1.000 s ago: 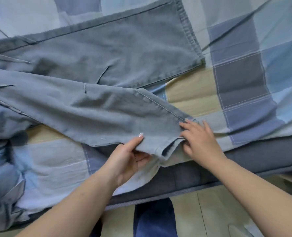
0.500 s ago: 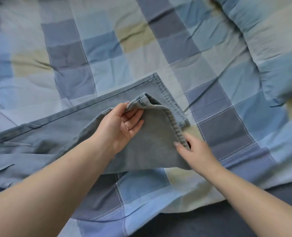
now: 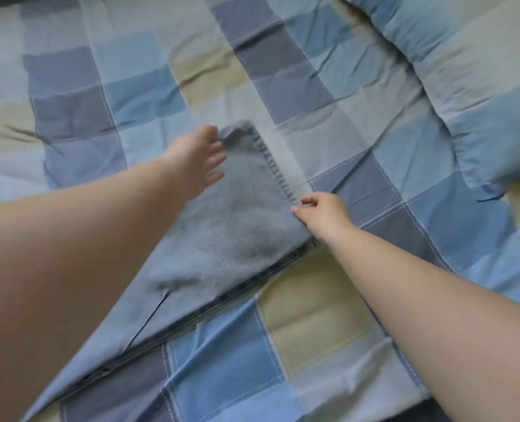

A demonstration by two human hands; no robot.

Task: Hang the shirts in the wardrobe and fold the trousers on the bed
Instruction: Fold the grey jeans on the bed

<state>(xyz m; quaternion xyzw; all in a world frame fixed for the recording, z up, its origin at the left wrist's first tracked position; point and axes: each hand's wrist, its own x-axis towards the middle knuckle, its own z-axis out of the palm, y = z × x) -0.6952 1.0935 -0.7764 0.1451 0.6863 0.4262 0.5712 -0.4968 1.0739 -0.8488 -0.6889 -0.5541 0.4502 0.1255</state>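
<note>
Head camera, looking down: a pair of grey-blue trousers (image 3: 222, 239) lies on a bed covered by a checked bedspread (image 3: 313, 324) of blue, grey and beige squares. One trouser leg lies on top of the other, their edges roughly aligned, and the hem runs diagonally at the far end of the garment. The person's left hand (image 3: 198, 159), blurred by motion, is at the far corner of that hem with its fingers bent toward the fabric; whether they actually grip the cloth cannot be told. The right hand (image 3: 319, 214) is at the near corner of the hem, thumb and forefinger pinching the stitched edge of the trousers, the remaining fingers curled. Both bare forearms reach in from the lower edge of the view, the left one crossing over the upper part of the trousers. A padded, rumpled quilt (image 3: 465, 86) in the same checked pattern is bunched up beyond the trousers' hem, on the right-hand side, well apart from the garment.
</note>
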